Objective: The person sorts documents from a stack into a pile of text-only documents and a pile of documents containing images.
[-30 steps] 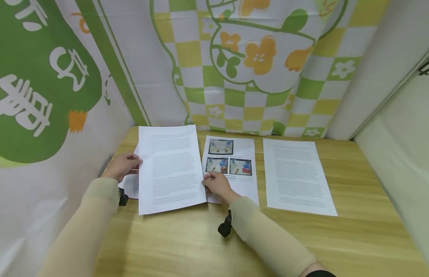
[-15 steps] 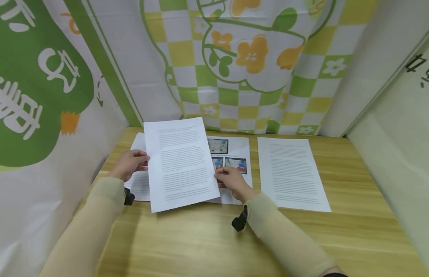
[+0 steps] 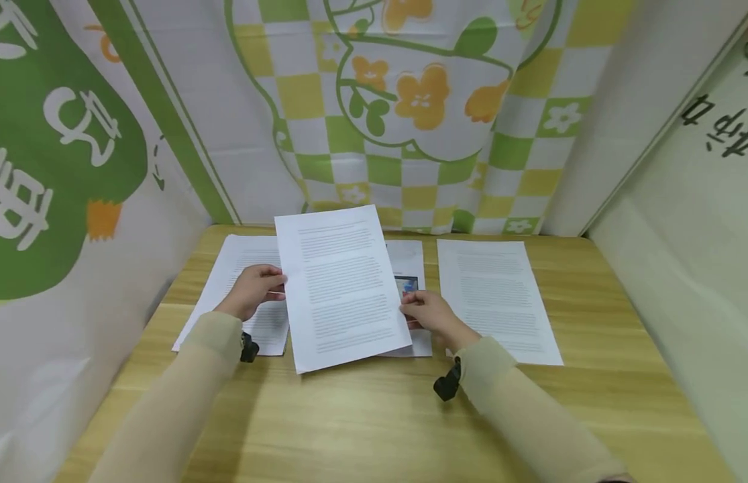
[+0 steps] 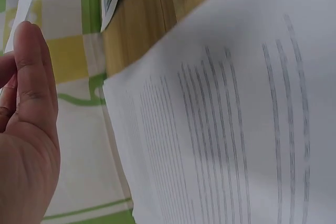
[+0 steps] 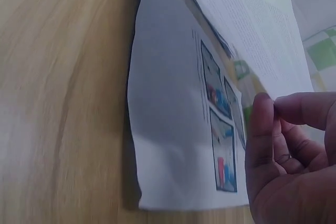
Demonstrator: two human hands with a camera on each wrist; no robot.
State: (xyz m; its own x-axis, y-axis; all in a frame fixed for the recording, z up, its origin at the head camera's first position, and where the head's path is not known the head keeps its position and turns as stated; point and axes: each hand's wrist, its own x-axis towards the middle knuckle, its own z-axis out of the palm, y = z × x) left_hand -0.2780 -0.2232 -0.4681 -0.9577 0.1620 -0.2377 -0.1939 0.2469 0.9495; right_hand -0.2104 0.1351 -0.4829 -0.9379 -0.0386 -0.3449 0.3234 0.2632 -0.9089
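Note:
A printed sheet of paper [image 3: 343,288] is held up off the table, tilted, by both hands. My left hand [image 3: 255,292] pinches its left edge between thumb and fingers. On the opposite edge, lower down, my right hand [image 3: 431,312] pinches it the same way; the right wrist view shows thumb and fingertip meeting on the paper. Beneath and to the left lies a text page [image 3: 268,335], partly covered by the raised sheet and left hand. Behind the right hand is a page with colour pictures [image 5: 168,114], mostly hidden by the raised sheet in the head view.
Another text page [image 3: 491,288] lies flat on the right. All the pages lie along the back of the wooden table [image 3: 361,422]. A patterned cloth [image 3: 380,121] hangs behind it, and pale walls stand at both sides.
Both hands have lifted the sheet and carried it rightward from the left page, so it now covers most of the picture page. More of the left page shows. The head view has shifted slightly.

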